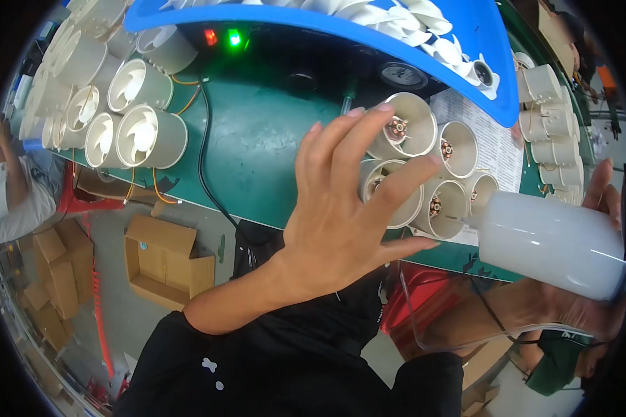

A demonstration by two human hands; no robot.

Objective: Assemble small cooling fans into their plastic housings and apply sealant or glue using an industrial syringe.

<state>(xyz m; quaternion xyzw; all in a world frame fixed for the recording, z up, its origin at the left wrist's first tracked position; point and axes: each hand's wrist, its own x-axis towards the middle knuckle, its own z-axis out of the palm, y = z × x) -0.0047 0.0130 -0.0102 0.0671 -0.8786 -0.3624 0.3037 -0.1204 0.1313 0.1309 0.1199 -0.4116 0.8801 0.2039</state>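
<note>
My left hand [334, 208] hovers with fingers spread over a group of white cylindrical fan housings, its fingertips near their rims; whether it touches them I cannot tell. Copper-wound motor cores show inside the housings, one in the upper housing [423, 111]. My right hand [570, 309], at the right edge, is wrapped round a fat translucent white dispensing syringe [549, 243]. The syringe lies nearly level, its thin needle pointing left into the mouth of the lower housing [452, 198], near the copper core. Part of the right hand is hidden behind the barrel.
A blue tray [313, 24] of white fan blades sits above a black box [285, 76] with lit lamps and a gauge. Housings with blades [153, 139] crowd the left; more housings [546, 121] stand right. A black cable [203, 139] crosses the green table. Cartons [167, 260] lie below.
</note>
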